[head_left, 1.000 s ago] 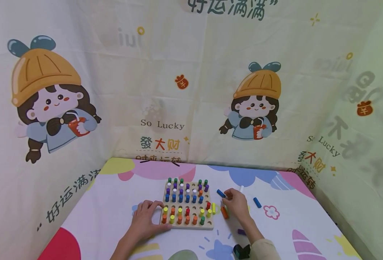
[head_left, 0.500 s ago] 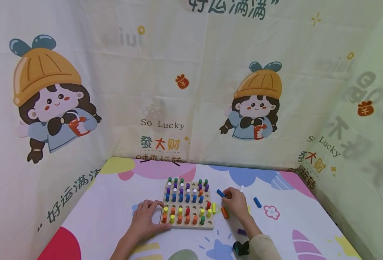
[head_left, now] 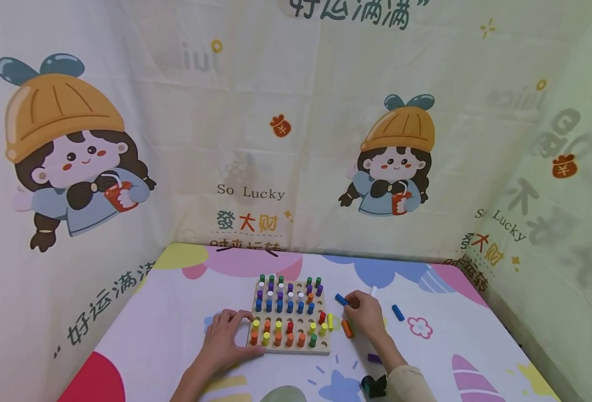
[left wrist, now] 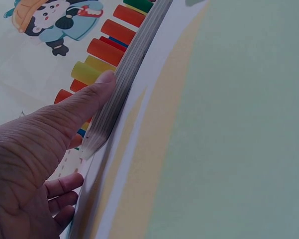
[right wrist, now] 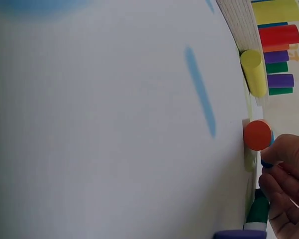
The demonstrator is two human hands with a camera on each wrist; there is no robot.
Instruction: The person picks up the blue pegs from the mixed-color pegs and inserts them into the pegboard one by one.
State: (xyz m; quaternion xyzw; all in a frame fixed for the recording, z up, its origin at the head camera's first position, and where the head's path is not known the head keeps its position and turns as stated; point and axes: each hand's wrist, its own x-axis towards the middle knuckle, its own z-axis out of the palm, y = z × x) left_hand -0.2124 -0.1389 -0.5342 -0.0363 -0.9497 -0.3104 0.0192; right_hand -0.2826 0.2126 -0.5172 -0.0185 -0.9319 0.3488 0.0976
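Note:
A wooden pegboard [head_left: 301,351] stands on the table with many coloured pegs upright in its holes and a few holes bare. My left hand [head_left: 221,339] holds its near left corner; in the left wrist view the thumb [left wrist: 84,102] presses the front side, beside yellow and orange pegs. To the right of the board, my right hand [head_left: 368,317] pinches the near end of a blue peg [head_left: 341,299] between thumb and fingers. The right wrist view shows only a small bit of that peg. Close to this hand lie an orange peg [head_left: 347,329] and a yellow peg [head_left: 330,322].
Another blue peg [head_left: 398,312] lies right of my right hand, and a white peg [head_left: 373,291] just behind it. A purple peg [head_left: 374,358] is near the right forearm. A dark object [head_left: 373,386] sits by the sleeve. Printed cloth walls [head_left: 255,156] enclose the patterned table [head_left: 426,368].
Both hands stay almost where they were, the left on the pegboard and the right at the blue peg. The head view has shifted very slightly.

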